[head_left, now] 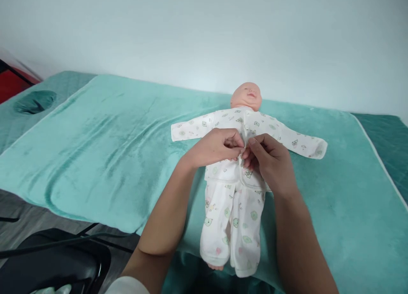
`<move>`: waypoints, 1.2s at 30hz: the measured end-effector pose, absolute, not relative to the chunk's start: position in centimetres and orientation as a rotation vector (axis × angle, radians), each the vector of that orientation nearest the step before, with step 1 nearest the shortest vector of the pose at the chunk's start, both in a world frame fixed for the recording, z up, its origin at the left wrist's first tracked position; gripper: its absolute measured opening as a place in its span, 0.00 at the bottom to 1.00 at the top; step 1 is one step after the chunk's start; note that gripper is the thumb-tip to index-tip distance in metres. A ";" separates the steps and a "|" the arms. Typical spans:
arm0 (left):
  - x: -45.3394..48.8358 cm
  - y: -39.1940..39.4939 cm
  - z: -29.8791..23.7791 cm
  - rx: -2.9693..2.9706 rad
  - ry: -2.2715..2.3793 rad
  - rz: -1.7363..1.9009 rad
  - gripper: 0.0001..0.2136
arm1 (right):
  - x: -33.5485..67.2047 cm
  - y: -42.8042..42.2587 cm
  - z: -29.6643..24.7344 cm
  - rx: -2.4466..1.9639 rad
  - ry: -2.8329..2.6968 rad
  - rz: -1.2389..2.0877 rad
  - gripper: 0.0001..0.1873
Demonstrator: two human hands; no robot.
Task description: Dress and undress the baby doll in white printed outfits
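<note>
A baby doll (245, 96) lies on its back, dressed in a white patterned jacket (223, 120) and matching trousers (245, 226). Its sleeves stretch out to both sides. At the middle of the jacket's front opening, my left hand (219, 147) pinches the fabric edge with closed fingers. My right hand (269, 158) meets it there, thumb and fingers pinched on the other edge of the front. The fingertips nearly touch and hide the exact spot between them. Above the hands, a small fastener shows on the upper front placket.
A turquoise blanket (95, 158) with soft wrinkles covers the padded table, which has a round hole (35, 102) at the far left. Behind stands a white wall (204, 35). A black chair (60, 260) and dark cables are at lower left.
</note>
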State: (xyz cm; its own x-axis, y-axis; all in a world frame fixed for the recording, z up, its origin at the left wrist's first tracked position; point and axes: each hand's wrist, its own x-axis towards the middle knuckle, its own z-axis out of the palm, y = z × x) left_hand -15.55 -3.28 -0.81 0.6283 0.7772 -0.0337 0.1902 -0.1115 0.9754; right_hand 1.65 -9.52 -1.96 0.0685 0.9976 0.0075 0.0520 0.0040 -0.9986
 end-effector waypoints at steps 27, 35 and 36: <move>-15.3 -3.3 -0.9 1.609 0.764 0.623 0.10 | 1.6 -9.9 -1.6 -1.454 -1.306 1.029 0.17; -15.3 -3.5 -0.8 1.626 0.786 0.615 0.09 | 1.6 -10.0 -1.5 -1.507 -1.344 1.010 0.18; -15.3 -3.5 -0.9 1.628 0.787 0.619 0.09 | 1.7 -10.0 -1.4 -1.527 -1.355 1.016 0.18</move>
